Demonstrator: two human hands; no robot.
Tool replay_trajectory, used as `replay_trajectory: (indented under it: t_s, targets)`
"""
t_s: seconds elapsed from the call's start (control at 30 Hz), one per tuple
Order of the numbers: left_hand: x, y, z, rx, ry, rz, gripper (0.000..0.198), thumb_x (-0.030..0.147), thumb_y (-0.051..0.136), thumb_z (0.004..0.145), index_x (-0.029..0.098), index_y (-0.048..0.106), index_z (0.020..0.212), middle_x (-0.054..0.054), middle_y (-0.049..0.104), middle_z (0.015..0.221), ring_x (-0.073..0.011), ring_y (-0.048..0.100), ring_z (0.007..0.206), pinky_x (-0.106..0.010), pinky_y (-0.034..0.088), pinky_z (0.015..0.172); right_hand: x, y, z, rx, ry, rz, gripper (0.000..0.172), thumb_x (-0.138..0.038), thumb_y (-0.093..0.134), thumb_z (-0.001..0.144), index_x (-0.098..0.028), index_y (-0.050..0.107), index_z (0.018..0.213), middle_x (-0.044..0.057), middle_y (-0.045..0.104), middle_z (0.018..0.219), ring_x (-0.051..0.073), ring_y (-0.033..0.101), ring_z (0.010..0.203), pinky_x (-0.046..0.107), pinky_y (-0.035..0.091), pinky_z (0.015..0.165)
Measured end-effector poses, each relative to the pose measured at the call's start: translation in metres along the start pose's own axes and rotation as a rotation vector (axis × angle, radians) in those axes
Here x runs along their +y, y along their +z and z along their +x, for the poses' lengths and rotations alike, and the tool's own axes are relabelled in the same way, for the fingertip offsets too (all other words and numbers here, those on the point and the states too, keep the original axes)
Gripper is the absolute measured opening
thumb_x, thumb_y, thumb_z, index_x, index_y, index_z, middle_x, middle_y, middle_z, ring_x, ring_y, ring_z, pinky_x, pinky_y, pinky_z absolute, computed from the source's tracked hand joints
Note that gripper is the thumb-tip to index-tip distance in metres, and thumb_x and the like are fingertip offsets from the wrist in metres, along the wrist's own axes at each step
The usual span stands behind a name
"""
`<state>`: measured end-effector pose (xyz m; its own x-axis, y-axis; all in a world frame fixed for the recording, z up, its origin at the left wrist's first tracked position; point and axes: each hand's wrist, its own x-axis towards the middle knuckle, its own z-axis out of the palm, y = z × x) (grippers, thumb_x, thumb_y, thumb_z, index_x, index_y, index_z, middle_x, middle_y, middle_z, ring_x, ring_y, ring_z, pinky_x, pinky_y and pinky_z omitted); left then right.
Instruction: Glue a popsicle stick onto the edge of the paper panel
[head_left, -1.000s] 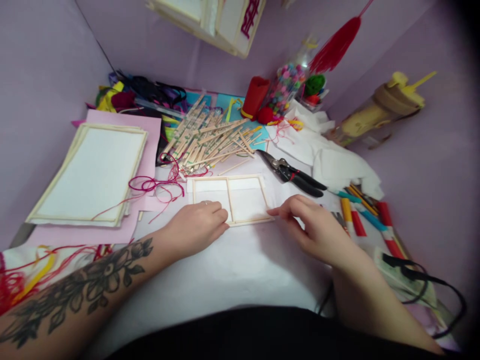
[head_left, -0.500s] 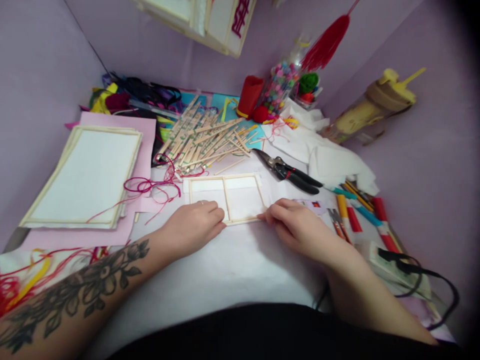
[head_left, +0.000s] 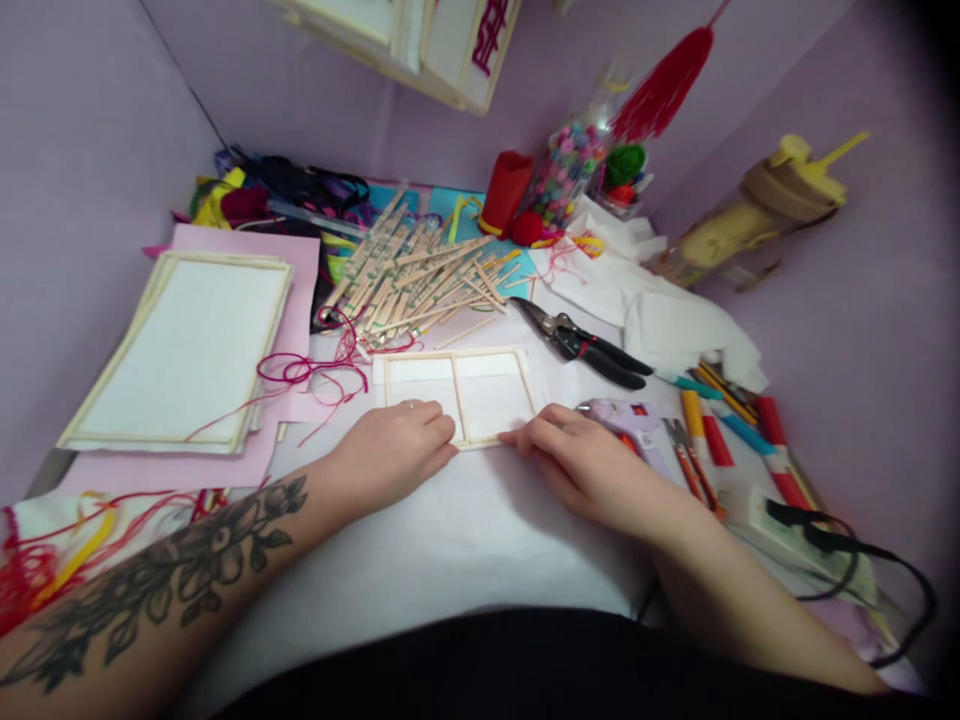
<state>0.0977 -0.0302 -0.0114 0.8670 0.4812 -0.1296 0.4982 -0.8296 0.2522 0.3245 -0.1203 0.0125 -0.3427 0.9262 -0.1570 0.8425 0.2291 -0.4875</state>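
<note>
The small stick frame [head_left: 459, 396] lies flat mid-desk [head_left: 465, 540]; the left hand [head_left: 394, 452] presses curled fingers on its near left corner; the right hand [head_left: 589, 468] pinches its near edge; black pliers [head_left: 581, 345] lie just beyond.

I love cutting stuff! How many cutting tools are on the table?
2. Black-handled snips lie behind the stick frame that the left hand and right hand press. Small orange-handled scissors lie right of the right hand. More may hide under the clutter.
</note>
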Motion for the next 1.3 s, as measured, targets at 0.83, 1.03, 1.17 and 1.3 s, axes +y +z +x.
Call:
replay_trajectory:
  t_s: [0.83, 1.03, 1.17, 1.3]
  targets:
    - [0.024, 0.025, 0.004, 0.320, 0.098, 0.134, 0.021, 0.020, 0.042, 0.095, 0.018, 0.062, 0.089, -0.003, 0.054, 0.077, -0.0166, 0.049, 0.074, -0.028, 0.037, 0.055, 0.014, 0.013, 0.009, 0.220, -0.087, -0.314, 0.021, -0.012, 0.054, 0.088, -0.016, 0.069, 0.075, 0.007, 0.061, 0.072, 0.020, 0.051, 0.075, 0.031, 0.041, 0.067]
    - [0.023, 0.023, 0.005, 0.342, 0.116, 0.141, 0.022, 0.018, 0.045, 0.094, 0.020, 0.061, 0.079, -0.001, 0.054, 0.070, -0.0154, 0.048, 0.069, -0.029, 0.033, 0.054, 0.013, 0.017, 0.010, 0.233, -0.090, -0.322, 0.022, -0.010, 0.053, 0.087, -0.015, 0.068, 0.072, 0.007, 0.060, 0.069, 0.019, 0.050, 0.072, 0.030, 0.039, 0.065]
    - [0.022, 0.022, 0.005, 0.372, 0.143, 0.156, 0.024, 0.018, 0.044, 0.094, 0.019, 0.061, 0.077, 0.000, 0.053, 0.067, -0.0152, 0.047, 0.066, -0.030, 0.030, 0.052, 0.013, 0.019, 0.011, 0.256, -0.102, -0.340, 0.024, -0.012, 0.053, 0.088, -0.015, 0.068, 0.069, 0.006, 0.060, 0.068, 0.018, 0.050, 0.069, 0.030, 0.038, 0.062]
    - [0.021, 0.021, 0.003, 0.372, 0.156, 0.179, 0.024, 0.018, 0.044, 0.094, 0.019, 0.061, 0.078, -0.001, 0.053, 0.067, -0.0155, 0.047, 0.065, -0.030, 0.028, 0.052, 0.013, 0.020, 0.011, 0.264, -0.107, -0.342, 0.024, -0.012, 0.053, 0.087, -0.015, 0.068, 0.069, 0.006, 0.060, 0.068, 0.018, 0.051, 0.069, 0.029, 0.038, 0.061]
